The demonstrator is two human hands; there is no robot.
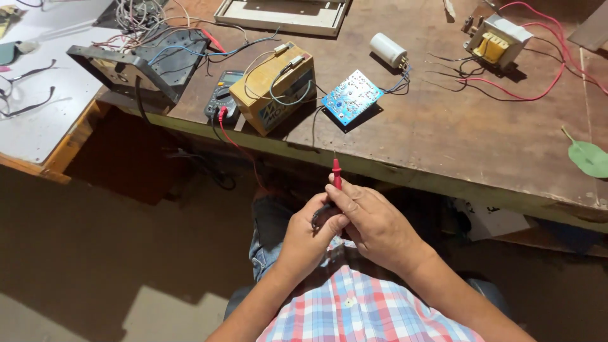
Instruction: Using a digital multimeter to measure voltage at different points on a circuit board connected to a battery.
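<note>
My left hand (308,233) and my right hand (372,223) meet in front of my chest, just below the workbench's front edge (405,174). The right hand pinches a red meter probe (337,172) that points up. The left hand's fingers curl around a black probe (320,213), mostly hidden. A red lead (240,149) runs from the probe up to a dark multimeter (223,96) on the bench. Next to the meter stands a yellow battery (273,87), and right of it lies a blue circuit board (352,97).
A white cylindrical capacitor (387,49) and a small transformer (497,39) with red wires sit further back. A black chassis with loose wiring (136,60) overhangs the left corner. A green leaf (589,158) lies at the right. A white tabletop (38,107) is at the left.
</note>
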